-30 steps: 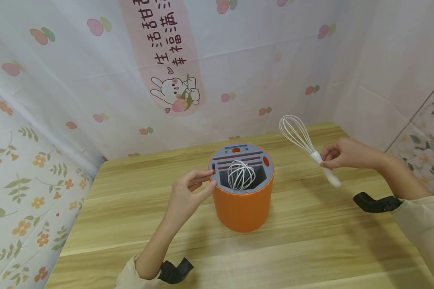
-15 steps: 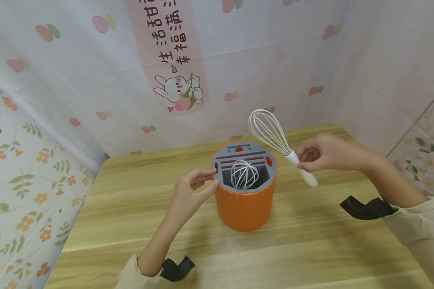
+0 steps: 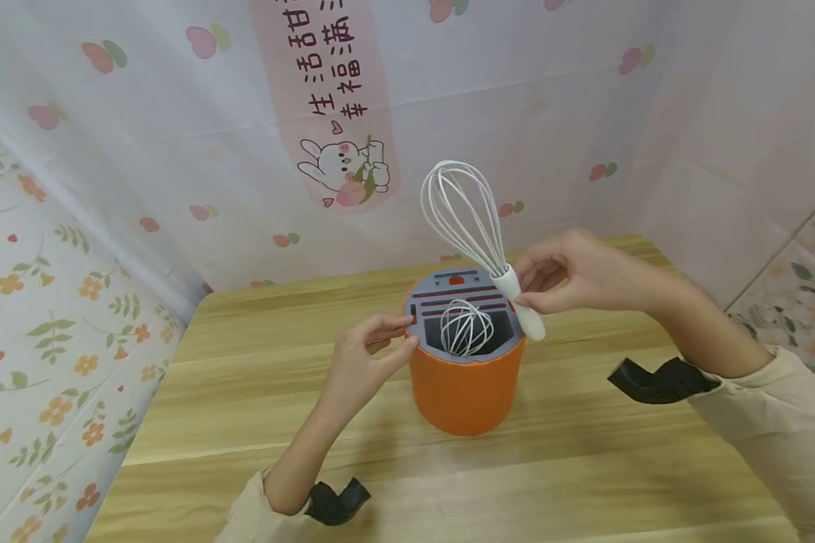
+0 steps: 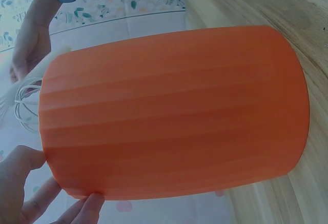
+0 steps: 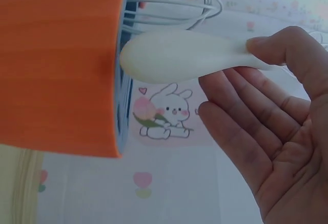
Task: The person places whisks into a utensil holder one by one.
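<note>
An orange round utensil holder point(image 3: 465, 396) with a grey slotted top stands on the wooden table. My left hand point(image 3: 367, 354) holds its left rim, thumb and fingertips on the edge; the left wrist view shows them at the holder's rim point(image 4: 46, 144). Inside the large compartment stands a white whisk point(image 3: 466, 328), only its wire head showing. My right hand point(image 3: 570, 271) pinches a second whisk by its white handle point(image 3: 509, 285), wires up and tilted left. The handle's rounded end point(image 5: 154, 57) is close over the holder's right rim in the right wrist view.
The wooden table point(image 3: 244, 422) extends around the holder. A white printed curtain point(image 3: 244, 173) hangs behind it, and a floral cloth point(image 3: 54, 362) covers the left side. Narrow slots and a red oval mark the grey top behind the large compartment.
My right hand has carried its whisk left, from beside the holder to over its right rim, turning it more upright. My left hand keeps its place on the rim. The view has shifted slightly.
</note>
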A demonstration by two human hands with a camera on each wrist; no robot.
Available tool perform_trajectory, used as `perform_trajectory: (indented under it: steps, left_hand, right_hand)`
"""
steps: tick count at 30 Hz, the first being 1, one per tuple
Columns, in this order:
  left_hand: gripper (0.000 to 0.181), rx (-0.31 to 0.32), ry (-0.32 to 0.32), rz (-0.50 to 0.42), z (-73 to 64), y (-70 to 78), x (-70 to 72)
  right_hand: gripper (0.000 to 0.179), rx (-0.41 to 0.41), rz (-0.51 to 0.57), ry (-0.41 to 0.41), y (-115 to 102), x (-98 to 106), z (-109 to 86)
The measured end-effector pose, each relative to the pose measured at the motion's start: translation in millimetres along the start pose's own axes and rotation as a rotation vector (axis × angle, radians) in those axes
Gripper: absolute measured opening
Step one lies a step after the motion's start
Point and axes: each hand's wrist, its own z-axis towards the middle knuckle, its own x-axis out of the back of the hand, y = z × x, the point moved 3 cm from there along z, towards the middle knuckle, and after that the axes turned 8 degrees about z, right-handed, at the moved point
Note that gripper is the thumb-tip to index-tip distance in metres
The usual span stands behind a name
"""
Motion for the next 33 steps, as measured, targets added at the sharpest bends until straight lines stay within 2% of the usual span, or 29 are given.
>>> perform_trajectory:
  steps: [6,13,22,26,29,33]
  left_hand:
    - [0.022,-0.010,0.003,-0.004,0.7,-0.4,0.0]
    - [0.022,-0.009,0.000,-0.005,0.7,-0.4,0.3]
    - [0.021,-0.011,0.002,-0.001,1.3,-1.8,0.1]
    - [0.021,-0.012,0.000,-0.001,1.4,-1.7,-0.2]
    - [0.021,-0.010,0.000,0.000,1.3,-2.0,-0.3]
    - [0.021,-0.011,0.003,0.004,1.5,-2.5,-0.4]
  right_hand:
    - [0.012,0.000,0.026,0.014,-4,-6,16.6]
    - [0.012,-0.037,0.070,-0.032,2,-11,28.8]
    - [0.009,-0.039,0.063,-0.195,14,-17,32.3]
    - [0.011,-0.093,0.090,-0.261,16,-17,30.8]
    - [0.015,-0.145,0.069,-0.302,17,-18,30.1]
    - [0.021,-0.146,0.024,-0.341,16,-21,31.4]
